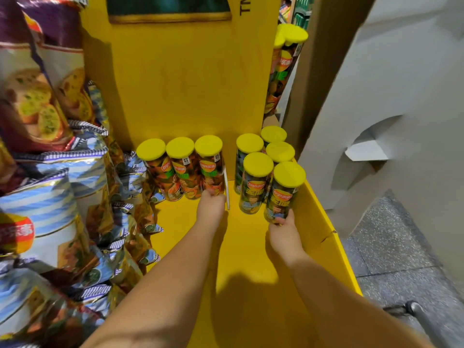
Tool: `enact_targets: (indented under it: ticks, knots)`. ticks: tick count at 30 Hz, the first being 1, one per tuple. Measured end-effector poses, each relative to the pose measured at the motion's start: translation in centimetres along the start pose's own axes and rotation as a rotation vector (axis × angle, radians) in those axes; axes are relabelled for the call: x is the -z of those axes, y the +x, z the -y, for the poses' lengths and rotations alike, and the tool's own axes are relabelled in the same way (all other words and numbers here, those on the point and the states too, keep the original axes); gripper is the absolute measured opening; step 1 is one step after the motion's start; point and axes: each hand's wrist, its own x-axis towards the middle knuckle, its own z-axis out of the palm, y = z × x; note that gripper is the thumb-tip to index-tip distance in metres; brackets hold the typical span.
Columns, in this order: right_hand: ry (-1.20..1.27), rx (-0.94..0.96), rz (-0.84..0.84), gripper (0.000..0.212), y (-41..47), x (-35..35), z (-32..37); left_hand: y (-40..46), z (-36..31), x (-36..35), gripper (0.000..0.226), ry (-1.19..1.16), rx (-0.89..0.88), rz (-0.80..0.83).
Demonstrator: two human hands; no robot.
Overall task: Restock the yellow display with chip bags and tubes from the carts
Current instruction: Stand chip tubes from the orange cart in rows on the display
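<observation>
On the yellow display (251, 259) shelf, the left hand (211, 205) touches the base of the rightmost orange tube (210, 167) in a row of three, though its grip cannot be told; the right hand (285, 231) grips the bottom of the nearest green tube (285, 192), upright in a cluster of five; chip bags (62, 197) crowd the left side.

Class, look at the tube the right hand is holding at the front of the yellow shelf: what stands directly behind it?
Behind the front tube gripped by the right hand stand two more tubes, one behind the other. Mostly their yellow lids show; their bodies are largely covered.
</observation>
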Motion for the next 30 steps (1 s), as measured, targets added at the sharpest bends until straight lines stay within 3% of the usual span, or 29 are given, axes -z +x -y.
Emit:
enact_targets:
  ticks: [2,4,11,20,30]
  knots:
    - [-0.050,-0.031,0.082,0.072,-1.3,1.1,0.4,-2.1,-0.3,0.0,0.023,-0.017,0.011,-0.020]
    - [-0.096,-0.049,0.113,0.068,-3.2,2.7,1.0,-5.0,-0.9,0.0,0.026,-0.022,0.008,-0.019]
    - [0.166,-0.068,0.065,0.025,-13.5,8.2,3.6,-17.7,-4.1,-1.2,0.027,-0.027,-0.171,-0.001]
    - [0.340,0.035,-0.131,0.014,-26.8,20.0,-1.0,-33.2,-3.6,-7.2,0.011,0.178,-0.370,0.385]
    - [0.336,-0.120,-0.346,0.015,-37.5,35.7,-17.7,-48.3,4.0,-20.1,0.008,0.391,-0.352,0.811]
